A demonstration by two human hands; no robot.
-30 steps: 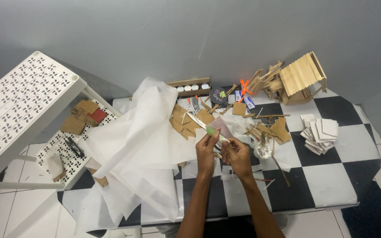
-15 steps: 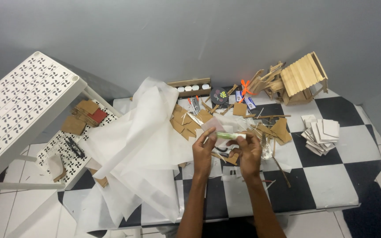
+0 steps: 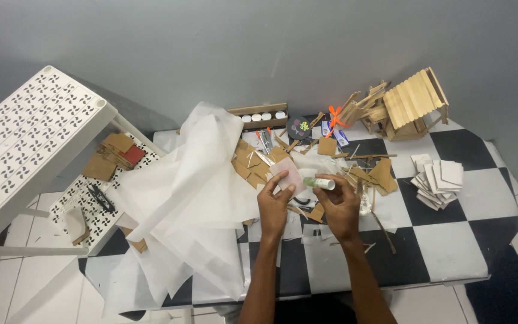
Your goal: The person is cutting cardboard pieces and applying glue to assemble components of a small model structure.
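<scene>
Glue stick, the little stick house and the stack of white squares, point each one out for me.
glue stick (image 3: 319, 182), head view, middle of its pale tube.
stick house (image 3: 416, 103), head view, its slatted roof.
stack of white squares (image 3: 439, 177), head view, top square.

I sit at my craft corner: a stick house, cardboard bits and paper cover my checkered table.

A black-and-white chequered table is backed by a grey wall. A small house of pale wooden sticks is set at the far right corner, with a stack of white square tiles nearby. Large crumpled white paper sheets are spread beside a white perforated plastic shelf.
</scene>
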